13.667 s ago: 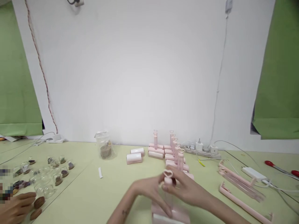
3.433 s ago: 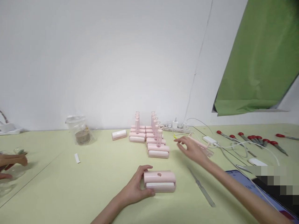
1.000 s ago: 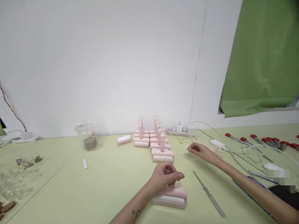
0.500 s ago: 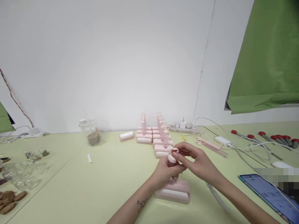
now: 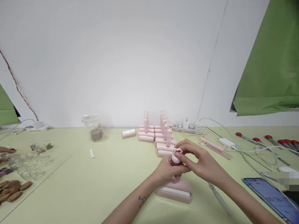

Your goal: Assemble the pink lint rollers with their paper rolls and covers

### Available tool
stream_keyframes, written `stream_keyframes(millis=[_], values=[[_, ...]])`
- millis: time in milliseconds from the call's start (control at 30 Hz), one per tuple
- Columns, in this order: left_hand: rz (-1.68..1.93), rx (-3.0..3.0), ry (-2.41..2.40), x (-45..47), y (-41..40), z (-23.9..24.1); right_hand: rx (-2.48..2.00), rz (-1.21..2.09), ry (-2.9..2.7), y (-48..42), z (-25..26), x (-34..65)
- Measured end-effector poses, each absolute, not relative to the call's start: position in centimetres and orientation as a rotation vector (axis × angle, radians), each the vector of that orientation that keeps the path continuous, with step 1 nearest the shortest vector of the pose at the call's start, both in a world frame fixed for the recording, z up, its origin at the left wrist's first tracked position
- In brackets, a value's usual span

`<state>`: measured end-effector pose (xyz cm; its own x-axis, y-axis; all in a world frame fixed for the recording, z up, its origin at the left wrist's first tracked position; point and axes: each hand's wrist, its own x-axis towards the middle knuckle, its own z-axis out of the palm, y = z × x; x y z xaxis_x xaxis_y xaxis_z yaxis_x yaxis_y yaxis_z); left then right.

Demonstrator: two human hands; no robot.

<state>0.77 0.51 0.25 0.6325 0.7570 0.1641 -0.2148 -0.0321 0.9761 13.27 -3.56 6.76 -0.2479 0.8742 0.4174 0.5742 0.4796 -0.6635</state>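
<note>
My left hand (image 5: 168,169) is wrapped round a pink upright handle that stands in a pink lint roller body (image 5: 175,189) lying on the yellow-green table (image 5: 112,186). My right hand (image 5: 201,161) pinches a pale pink heart-shaped cap (image 5: 175,155) at the top of that handle. Both hands meet just above the roller body. Behind them stands a stack of several finished pink rollers (image 5: 158,137) with upright handles.
A clear rod (image 5: 219,200) lies right of the roller. A phone (image 5: 271,199), cables, a power strip (image 5: 189,128) and red-handled tools (image 5: 268,140) are on the right. A plastic bag (image 5: 94,129), small glass jars (image 5: 35,155) and corks (image 5: 14,189) are on the left, near another person's hand (image 5: 4,151).
My right hand came back from the right side of the table with a pink cap and joined my left hand on top of the handle. The view shifted slightly left.
</note>
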Motion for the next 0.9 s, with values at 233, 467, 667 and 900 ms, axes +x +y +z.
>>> stream_keyframes(millis=[233,467,667,900], values=[[0.859,1.352,0.377,0.7,0.6,-0.3,-1.132,0.613,-1.986,-3.2,7.2,13.5],[0.918,1.303,0.338,1.3,0.8,-1.0,-1.04,0.777,-2.091,-0.9,6.6,13.0],[1.021,1.245,0.426,1.9,0.6,-1.3,-1.067,1.149,-2.087,-0.6,6.1,11.7],[1.019,1.024,0.669,2.7,-0.6,0.7,-1.142,1.244,-1.971,-1.1,5.9,11.3]])
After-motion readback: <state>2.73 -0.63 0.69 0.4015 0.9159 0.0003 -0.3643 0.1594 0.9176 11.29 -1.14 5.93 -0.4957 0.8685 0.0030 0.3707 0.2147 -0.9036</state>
